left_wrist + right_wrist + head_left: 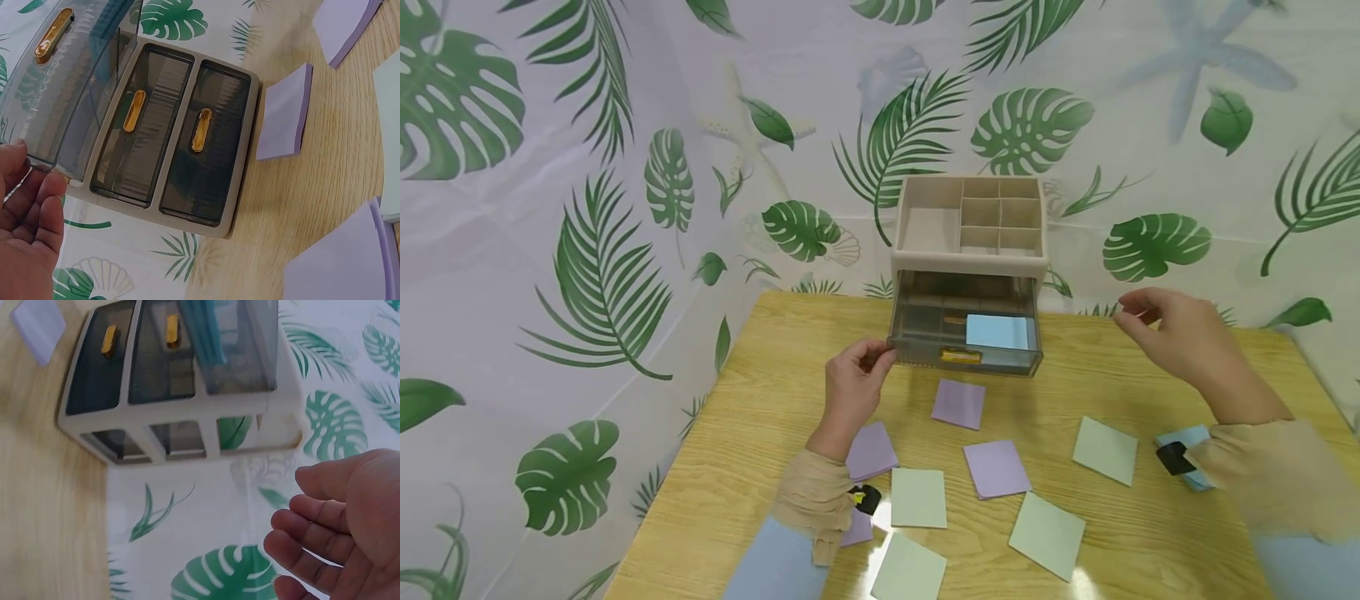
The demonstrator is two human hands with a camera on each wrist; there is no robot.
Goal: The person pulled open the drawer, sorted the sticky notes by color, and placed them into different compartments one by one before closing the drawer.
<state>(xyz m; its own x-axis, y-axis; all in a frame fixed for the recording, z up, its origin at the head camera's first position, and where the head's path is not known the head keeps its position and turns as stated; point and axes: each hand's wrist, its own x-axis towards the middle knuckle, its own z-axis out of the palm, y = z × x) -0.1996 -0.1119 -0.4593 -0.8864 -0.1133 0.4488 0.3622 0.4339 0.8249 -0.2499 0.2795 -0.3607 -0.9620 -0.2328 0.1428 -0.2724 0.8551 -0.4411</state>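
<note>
On the wooden table (752,375) stands a beige organizer (970,264), its see-through top drawer (917,347) open. The left hand (855,385) pinches just one front corner of that drawer, while the right hand (1180,333), fingers loosely bent around nothing, hangs well apart to the right, so a lopsided push or pull might skew the drawer and jam it. The blue notepad (1000,331) lies inside, toward the right; a sudden jerk could send it sliding.

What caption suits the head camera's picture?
Left hand grips an open drawer, blue pad inside; right hand hovers empty.
</note>
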